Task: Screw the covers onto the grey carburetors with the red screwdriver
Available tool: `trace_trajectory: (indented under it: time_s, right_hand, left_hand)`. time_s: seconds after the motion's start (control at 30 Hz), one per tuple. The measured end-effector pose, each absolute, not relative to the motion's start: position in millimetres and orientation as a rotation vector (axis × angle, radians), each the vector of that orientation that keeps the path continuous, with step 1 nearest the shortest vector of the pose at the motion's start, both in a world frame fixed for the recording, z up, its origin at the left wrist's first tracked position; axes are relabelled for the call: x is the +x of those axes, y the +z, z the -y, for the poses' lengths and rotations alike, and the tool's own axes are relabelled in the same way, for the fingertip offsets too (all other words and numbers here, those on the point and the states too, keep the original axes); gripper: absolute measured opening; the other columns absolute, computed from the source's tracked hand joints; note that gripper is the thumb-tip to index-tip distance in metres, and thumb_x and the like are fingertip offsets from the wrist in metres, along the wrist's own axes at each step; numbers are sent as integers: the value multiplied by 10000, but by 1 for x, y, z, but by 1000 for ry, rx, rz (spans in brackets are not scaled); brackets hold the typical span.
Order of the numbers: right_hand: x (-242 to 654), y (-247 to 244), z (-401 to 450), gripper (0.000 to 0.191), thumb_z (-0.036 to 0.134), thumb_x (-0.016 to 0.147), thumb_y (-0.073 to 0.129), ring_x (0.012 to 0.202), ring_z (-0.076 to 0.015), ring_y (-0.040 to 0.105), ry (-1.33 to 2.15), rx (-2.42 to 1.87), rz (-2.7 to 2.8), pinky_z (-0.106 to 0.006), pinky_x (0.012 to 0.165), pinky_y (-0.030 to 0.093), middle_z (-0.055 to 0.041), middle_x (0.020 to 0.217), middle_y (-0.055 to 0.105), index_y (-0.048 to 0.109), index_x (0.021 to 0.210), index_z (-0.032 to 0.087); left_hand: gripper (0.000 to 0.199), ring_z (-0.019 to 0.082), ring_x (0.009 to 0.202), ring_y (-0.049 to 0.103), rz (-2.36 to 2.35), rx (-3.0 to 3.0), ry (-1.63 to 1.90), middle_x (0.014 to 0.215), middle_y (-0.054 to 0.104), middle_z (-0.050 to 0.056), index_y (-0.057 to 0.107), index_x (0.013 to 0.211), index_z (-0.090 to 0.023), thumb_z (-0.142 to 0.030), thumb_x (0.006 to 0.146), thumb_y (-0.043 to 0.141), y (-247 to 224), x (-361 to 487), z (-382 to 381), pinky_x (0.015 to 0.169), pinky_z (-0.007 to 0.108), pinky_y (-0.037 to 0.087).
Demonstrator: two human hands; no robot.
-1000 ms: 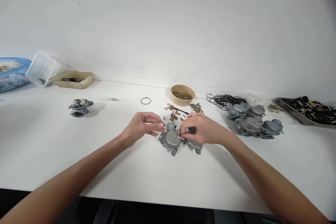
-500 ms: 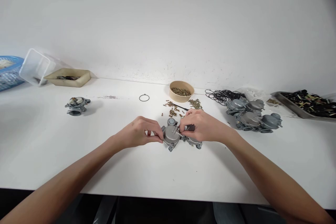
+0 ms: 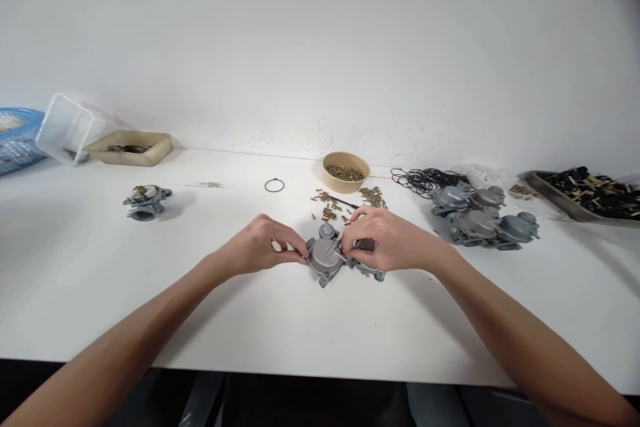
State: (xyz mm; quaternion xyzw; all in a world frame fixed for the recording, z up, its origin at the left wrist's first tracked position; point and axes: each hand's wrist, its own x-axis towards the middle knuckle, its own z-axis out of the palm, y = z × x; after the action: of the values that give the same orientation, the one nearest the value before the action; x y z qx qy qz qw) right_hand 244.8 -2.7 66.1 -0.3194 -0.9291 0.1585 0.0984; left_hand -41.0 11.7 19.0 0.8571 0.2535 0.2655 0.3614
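Note:
A grey metal carburetor (image 3: 325, 256) lies on the white table in front of me, its round bowl facing up. My left hand (image 3: 267, 244) is at its left edge, thumb and forefinger pinched on a small brass screw (image 3: 305, 256), mostly hidden by the fingertips. From the other side my right hand (image 3: 383, 240) has its fingers closed on the carburetor's right edge, by the small pipe on the bowl. A second carburetor (image 3: 370, 269) sits partly under my right hand. Behind them are loose brass screws (image 3: 329, 212) and a black-handled screwdriver (image 3: 345, 203), partly covered by my right hand.
A tan bowl (image 3: 346, 172) of small brass parts stands by the wall. Right are several carburetors (image 3: 477, 221), black rubber rings (image 3: 425, 181) and a metal tray (image 3: 560, 199). Left are one carburetor (image 3: 146, 202), a single ring (image 3: 275, 185) and a shallow yellowish tray (image 3: 131, 149).
My left fingertips have drawn slightly left and up from the carburetor's edge, so a bit of brass shows between them. My right hand stays in place.

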Motion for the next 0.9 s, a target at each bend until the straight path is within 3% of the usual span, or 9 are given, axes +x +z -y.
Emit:
trace_trajectory:
  time_s: [0.23, 0.43, 0.6, 0.77, 0.9]
  right_hand:
    - [243, 66, 3, 216, 63, 843, 590, 681, -141, 622, 438, -934, 2749, -353, 932, 436, 56, 678, 712, 686, 754, 235]
    - [245, 64, 0, 213, 80, 860, 573, 552, -104, 496, 477, -876, 2767, -365, 972, 438, 67, 680, 712, 694, 776, 234]
    - [245, 65, 1, 217, 80, 876, 592, 695, -141, 633, 501, -904, 2775, -356, 961, 438, 39, 751, 756, 716, 783, 233]
    - [245, 65, 1, 207, 88, 886, 613, 703, -111, 638, 556, -858, 2763, -334, 995, 413, 69, 823, 778, 730, 801, 236]
    - [247, 65, 0, 222, 80, 876, 593, 664, -105, 599, 554, -816, 2783, -344, 1000, 400, 71, 759, 747, 727, 784, 230]
  left_hand:
    - [128, 168, 762, 768, -623, 2298, 721, 921, 826, 29, 821, 975, -219, -296, 944, 724, 18, -39, -11, 710, 245, 591]
    - [149, 170, 789, 764, -652, 2305, 709, 947, 822, 30, 790, 1044, -219, -312, 960, 709, 17, -38, -10, 745, 251, 589]
    - [184, 170, 833, 741, -631, 2322, 720, 990, 799, 41, 738, 1057, -210, -363, 960, 711, 17, -38, -10, 760, 265, 577]
    - [733, 296, 1163, 656, -800, 2371, 819, 1285, 663, 128, 534, 1291, -219, -564, 741, 874, 9, -22, 6, 989, 405, 557]
    - [865, 318, 1239, 636, -883, 2314, 840, 1418, 576, 153, 365, 1438, -247, -538, 786, 853, -10, -5, 20, 1004, 434, 569]
